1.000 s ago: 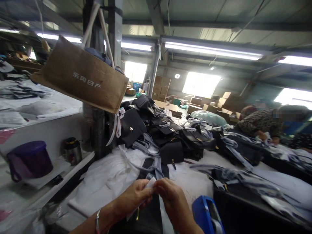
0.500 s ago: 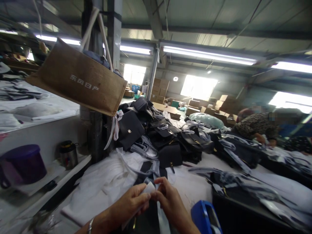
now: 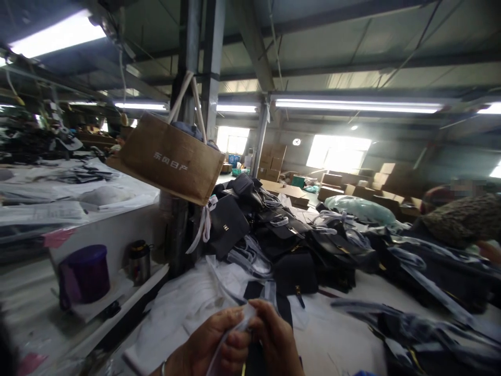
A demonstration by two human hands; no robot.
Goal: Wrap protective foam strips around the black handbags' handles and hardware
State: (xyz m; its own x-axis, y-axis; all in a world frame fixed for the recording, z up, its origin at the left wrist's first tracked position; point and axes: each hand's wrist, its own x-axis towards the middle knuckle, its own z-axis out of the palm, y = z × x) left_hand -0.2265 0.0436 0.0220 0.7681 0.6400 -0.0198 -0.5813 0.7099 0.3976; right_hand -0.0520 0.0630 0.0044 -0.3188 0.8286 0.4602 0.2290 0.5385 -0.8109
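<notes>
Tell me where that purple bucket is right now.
In the head view, the purple bucket stands at lower left, just left of the metal flask and well left of the person's left hand.

Bare fingers (image 3: 235, 340) and a thin, probably silvery left-wrist bangle (image 3: 163, 367)

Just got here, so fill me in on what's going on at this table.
A person's left hand grips a thin white strip, with the right hand's fingers at its upper end. Beyond the hands lies a pile of black bags. A brown bag hangs by a column.
</notes>
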